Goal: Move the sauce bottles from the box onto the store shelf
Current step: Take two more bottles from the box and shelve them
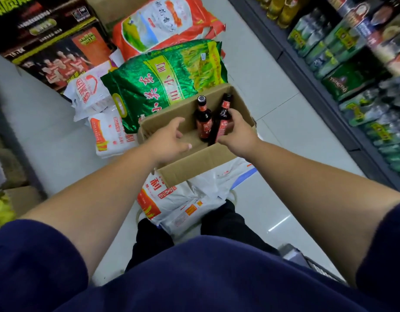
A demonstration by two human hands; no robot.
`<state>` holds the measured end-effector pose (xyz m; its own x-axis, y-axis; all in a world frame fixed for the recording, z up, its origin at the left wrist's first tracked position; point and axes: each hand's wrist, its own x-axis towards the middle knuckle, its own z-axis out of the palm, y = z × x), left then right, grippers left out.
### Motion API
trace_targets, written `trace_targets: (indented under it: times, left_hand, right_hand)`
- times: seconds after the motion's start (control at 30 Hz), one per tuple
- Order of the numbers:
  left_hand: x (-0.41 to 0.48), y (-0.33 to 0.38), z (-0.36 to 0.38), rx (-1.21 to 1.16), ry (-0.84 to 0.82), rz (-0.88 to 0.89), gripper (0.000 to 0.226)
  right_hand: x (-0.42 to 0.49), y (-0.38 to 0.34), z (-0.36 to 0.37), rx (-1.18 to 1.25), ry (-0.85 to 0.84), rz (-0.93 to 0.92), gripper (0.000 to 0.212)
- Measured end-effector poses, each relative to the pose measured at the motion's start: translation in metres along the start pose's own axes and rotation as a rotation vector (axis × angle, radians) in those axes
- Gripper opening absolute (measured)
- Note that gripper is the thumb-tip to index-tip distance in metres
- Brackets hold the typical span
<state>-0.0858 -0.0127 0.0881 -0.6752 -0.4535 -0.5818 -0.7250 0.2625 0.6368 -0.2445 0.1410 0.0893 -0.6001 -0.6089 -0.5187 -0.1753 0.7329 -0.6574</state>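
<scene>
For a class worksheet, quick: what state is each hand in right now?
The left hand: open, holds nothing, over the box.
The right hand: grip closed round the right bottle.

The box (190,167) is open on top, so a hand can pass straight down into it. Its left half shows bare cardboard under the left hand (169,140), which hovers there with loose fingers. The far right corner is taken up by the left bottle (202,118) and, close beside it, the tilted right bottle (224,115), which the right hand (237,134) grips. A green bag (163,86) lies against the box's far left wall. Between the box's right edge and the shelf (291,64) the floor (273,109) lies bare. The shelf's tiers in view are crowded with packs (343,82).
</scene>
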Motion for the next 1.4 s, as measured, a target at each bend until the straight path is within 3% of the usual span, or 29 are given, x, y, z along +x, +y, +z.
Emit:
trace_targets:
  times: [0.33, 1.0, 1.23, 1.4]
  left_hand:
    - [0.076, 0.000, 0.037, -0.052, 0.080, -0.055, 0.088]
    - [0.183, -0.012, 0.075, 0.052, 0.217, 0.124, 0.091]
    - [0.192, -0.009, 0.084, 0.087, 0.258, 0.197, 0.089]
    - [0.193, -0.006, 0.094, 0.059, 0.375, 0.229, 0.061]
  right_hand:
    - [0.087, 0.032, -0.004, 0.029, 0.010, 0.001, 0.092]
    - [0.204, 0.082, 0.027, 0.011, 0.024, 0.000, 0.112]
    - [0.209, 0.087, 0.023, 0.043, 0.091, -0.048, 0.083]
    - [0.206, 0.087, 0.024, 0.068, 0.164, -0.059, 0.050]
